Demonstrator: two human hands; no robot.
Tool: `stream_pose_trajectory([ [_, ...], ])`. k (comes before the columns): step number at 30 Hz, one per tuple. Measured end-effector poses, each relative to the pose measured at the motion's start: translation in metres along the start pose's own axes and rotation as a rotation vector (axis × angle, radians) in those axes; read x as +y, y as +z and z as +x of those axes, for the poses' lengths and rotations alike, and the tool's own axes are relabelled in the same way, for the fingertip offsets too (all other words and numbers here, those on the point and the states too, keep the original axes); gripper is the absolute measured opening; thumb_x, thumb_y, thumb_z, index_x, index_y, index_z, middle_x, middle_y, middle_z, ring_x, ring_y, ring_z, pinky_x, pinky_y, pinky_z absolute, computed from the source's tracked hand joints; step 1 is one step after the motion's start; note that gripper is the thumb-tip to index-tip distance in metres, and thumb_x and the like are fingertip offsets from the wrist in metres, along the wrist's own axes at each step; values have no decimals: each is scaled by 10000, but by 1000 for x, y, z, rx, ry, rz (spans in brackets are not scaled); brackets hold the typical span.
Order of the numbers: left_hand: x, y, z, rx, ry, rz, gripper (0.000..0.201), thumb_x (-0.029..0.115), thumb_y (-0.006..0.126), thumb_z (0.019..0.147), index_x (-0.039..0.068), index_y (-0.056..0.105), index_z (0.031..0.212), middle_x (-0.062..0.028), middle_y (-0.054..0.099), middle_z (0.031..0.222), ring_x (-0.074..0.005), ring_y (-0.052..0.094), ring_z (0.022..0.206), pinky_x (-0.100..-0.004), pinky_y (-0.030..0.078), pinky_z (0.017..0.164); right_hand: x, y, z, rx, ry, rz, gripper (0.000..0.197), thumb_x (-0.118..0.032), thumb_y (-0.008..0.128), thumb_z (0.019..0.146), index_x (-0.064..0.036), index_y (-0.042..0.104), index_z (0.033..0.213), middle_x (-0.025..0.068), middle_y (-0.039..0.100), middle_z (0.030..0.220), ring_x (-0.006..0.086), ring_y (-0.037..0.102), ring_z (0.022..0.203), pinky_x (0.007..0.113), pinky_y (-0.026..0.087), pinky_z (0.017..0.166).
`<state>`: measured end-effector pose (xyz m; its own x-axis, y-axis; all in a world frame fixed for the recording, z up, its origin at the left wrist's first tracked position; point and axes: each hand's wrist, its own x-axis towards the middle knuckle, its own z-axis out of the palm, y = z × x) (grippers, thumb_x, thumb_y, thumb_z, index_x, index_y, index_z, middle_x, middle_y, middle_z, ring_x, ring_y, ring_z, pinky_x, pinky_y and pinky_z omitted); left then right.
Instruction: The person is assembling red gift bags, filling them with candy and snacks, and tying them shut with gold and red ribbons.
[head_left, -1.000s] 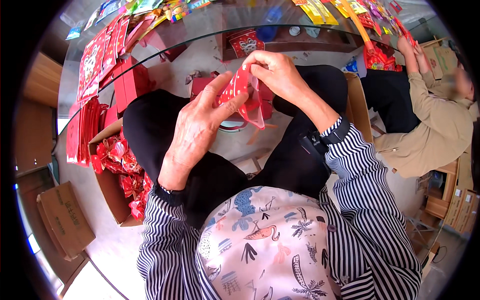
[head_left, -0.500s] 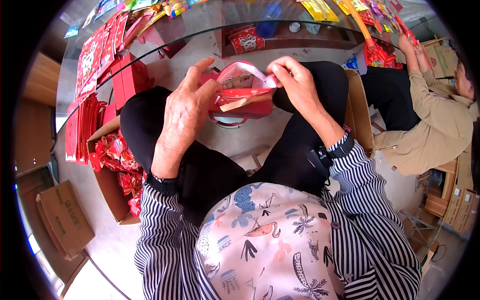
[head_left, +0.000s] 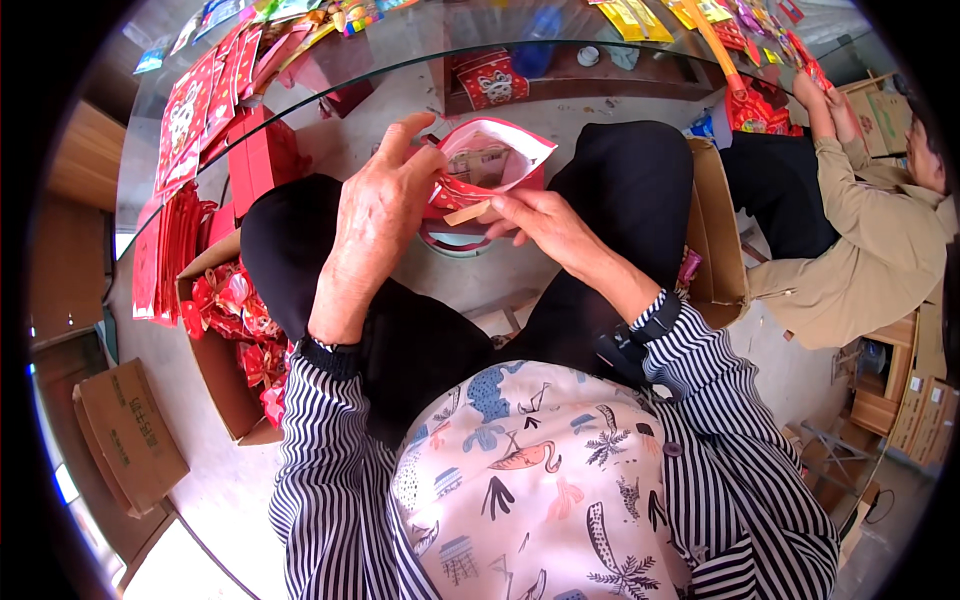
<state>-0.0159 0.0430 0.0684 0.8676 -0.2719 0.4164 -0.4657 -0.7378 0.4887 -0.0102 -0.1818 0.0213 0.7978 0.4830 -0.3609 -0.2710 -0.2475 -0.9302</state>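
Between my knees I hold a red printed bag [head_left: 460, 190] with a pale pink inside, its mouth gaping upward. My left hand [head_left: 380, 205] pinches the bag's left edge. Inside lies a small brownish printed packet [head_left: 478, 165]. At the bag's front, my right hand [head_left: 545, 225] grips a flat tan strip [head_left: 467, 213] between thumb and fingers. Whether the strip is joined to the bag, I cannot tell. Under the bag shows a curved red loop [head_left: 450, 250], partly hidden.
A glass table [head_left: 400, 50] with colourful packets curves across the far side. Beside my left leg, a carton [head_left: 215, 380] holds red wrapped items; another open carton [head_left: 720, 230] stands by my right leg. Red flat bags [head_left: 160, 265] are stacked left. A co-worker [head_left: 850, 220] sits at the right.
My right hand has left the bag's right rim and moved down and left onto the tan strip. The bag's mouth now gapes wider; my left hand keeps its hold.
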Motion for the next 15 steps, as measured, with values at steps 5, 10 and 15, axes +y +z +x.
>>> stream_pose_trajectory([
  [5,4,0,-1,4,10,-3,132,-20,606,841,52,614,950,-109,566,1269,-331,665,863,-388,547,700,4,20,11,-25,158,615,348,-351,592,966,-93,610,1200,40,676,1137,152,634,1004,288,465,775],
  [10,4,-1,-5,-5,-9,-14,155,-30,602,837,54,618,967,-111,569,1260,-332,661,881,-389,547,703,17,22,18,-59,170,775,293,-323,607,951,-123,621,1164,35,680,1134,160,618,1041,326,445,829],
  [15,9,1,-9,54,-24,-67,193,-48,609,833,52,624,997,-123,562,1273,-305,670,872,-366,549,700,5,18,11,-109,126,786,250,-267,569,971,-94,620,1144,69,688,1085,182,639,985,332,468,834],
])
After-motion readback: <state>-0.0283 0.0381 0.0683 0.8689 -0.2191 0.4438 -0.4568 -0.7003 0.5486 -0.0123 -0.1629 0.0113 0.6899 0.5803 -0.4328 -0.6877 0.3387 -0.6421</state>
